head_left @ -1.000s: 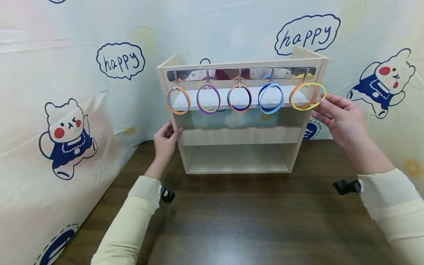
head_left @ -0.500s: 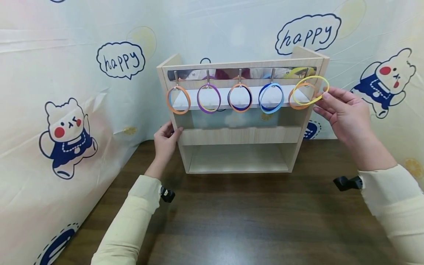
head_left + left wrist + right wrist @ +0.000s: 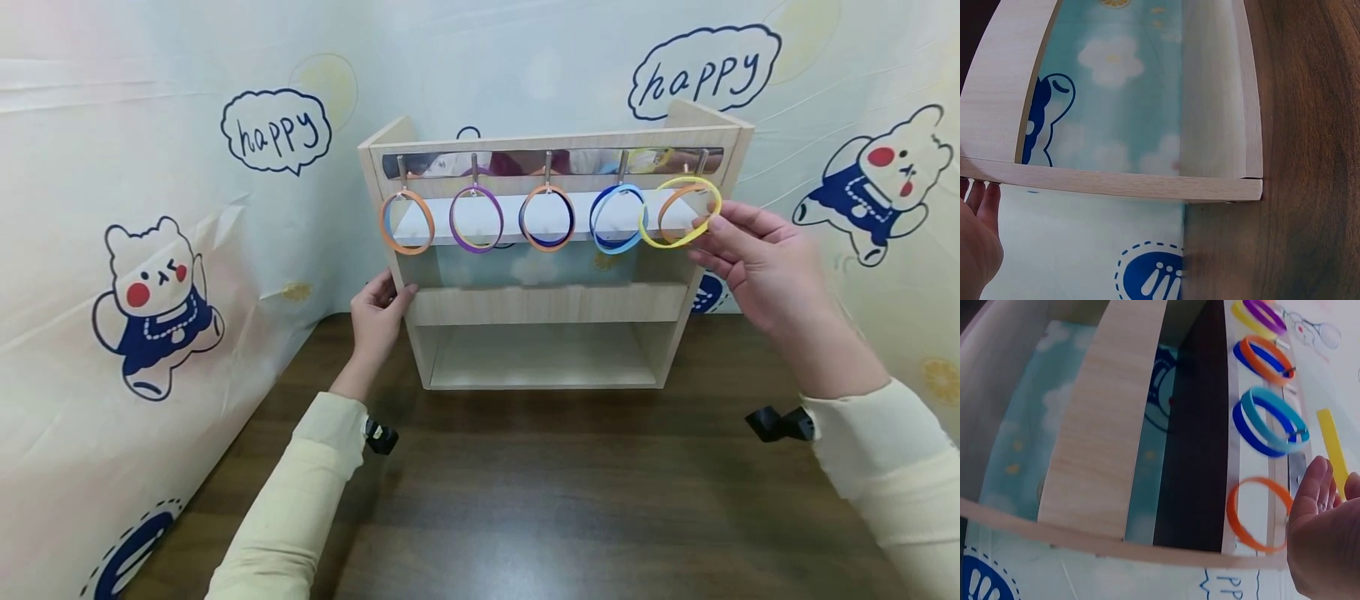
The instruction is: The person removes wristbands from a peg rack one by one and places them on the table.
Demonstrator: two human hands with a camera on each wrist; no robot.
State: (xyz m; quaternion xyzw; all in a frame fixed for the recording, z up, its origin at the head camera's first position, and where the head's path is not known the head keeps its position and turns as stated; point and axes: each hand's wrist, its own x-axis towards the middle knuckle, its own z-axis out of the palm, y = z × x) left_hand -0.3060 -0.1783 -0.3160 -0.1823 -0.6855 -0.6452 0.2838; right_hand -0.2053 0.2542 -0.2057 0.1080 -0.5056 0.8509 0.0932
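A wooden shelf unit (image 3: pixel 547 304) stands upright on the tabletop (image 3: pixel 570 500), toward its far edge, with a printed backdrop (image 3: pixel 150 167) hanging behind and to both sides. Along the top front of the unit runs a rail (image 3: pixel 555 162) with five hooks, and rings hang from them in a row from left to right. The left hand (image 3: pixel 378 321) rests against the unit's left side panel, near its middle shelf. The right hand (image 3: pixel 757 258) is at the unit's upper right corner, its grip pinching a loose ring (image 3: pixel 678 212) held in front of the rightmost hanging ring (image 3: pixel 681 210), overlapping it.
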